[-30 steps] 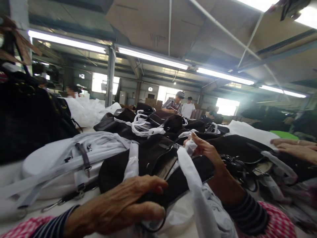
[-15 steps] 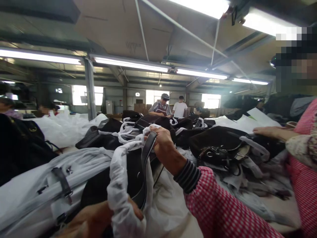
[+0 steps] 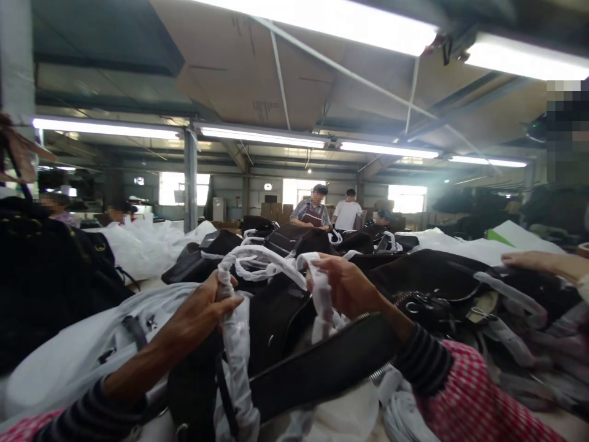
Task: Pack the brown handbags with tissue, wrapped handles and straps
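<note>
A long strap wrapped in white tissue (image 3: 237, 362) arches up in front of me, at the upper part of a black bag (image 3: 276, 313). My left hand (image 3: 207, 310) is closed round this strap on the left side of the arch. On the right, the fingers of my right hand (image 3: 347, 285) pinch another stretch of wrapped strap (image 3: 321, 301) that hangs down from them. Below my right hand, a dark zipper-edged panel (image 3: 322, 359) slants across the bag's front. Part of the bag lies hidden behind my hands and the wrapping.
Several black bags with wrapped handles are piled ahead. A black bag (image 3: 41, 276) stands at the left, near white-wrapped goods (image 3: 73, 344). On the right, a co-worker's hand (image 3: 529, 261) rests over another dark bag (image 3: 423, 276). Two people stand farther back.
My left hand has risen from low on the wrapped strap to its upper left. My right hand has moved right, off the zipper edge. The zipper panel has dropped and now slants across the front.
</note>
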`<state>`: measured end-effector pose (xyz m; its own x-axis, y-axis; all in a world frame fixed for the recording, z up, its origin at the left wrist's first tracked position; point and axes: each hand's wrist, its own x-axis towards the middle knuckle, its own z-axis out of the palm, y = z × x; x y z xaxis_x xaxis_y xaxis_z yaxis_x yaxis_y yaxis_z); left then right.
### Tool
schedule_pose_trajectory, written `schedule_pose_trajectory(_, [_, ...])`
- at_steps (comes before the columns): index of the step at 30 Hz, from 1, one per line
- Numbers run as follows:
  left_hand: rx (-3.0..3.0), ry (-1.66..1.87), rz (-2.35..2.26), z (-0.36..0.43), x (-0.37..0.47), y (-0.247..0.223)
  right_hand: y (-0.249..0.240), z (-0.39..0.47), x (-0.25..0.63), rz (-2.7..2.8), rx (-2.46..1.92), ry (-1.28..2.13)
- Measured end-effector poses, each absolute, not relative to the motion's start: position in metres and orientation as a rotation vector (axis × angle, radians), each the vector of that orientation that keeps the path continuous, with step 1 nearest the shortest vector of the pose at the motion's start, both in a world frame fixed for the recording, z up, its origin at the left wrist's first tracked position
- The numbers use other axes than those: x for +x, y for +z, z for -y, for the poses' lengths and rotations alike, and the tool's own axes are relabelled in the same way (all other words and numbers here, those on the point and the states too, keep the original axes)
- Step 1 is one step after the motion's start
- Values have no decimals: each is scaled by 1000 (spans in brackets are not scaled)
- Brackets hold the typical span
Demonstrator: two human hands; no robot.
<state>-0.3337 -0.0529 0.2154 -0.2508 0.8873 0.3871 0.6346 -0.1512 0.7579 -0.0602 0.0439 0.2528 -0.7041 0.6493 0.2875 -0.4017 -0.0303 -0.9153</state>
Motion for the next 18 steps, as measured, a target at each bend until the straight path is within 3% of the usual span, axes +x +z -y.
schedule_pose_trajectory(10, [1606, 1295, -2063, 16, -375, 170, 161, -64, 77, 1644, -1169, 1351])
schedule_pose_trajectory(14, [1589, 1381, -1808, 28, -339, 179, 153, -44, 67, 1607, -971, 1573])
schedule_pose_trajectory(18, [1677, 1462, -1650, 40, -291, 209, 188, -14, 26, 1543, -647, 1761])
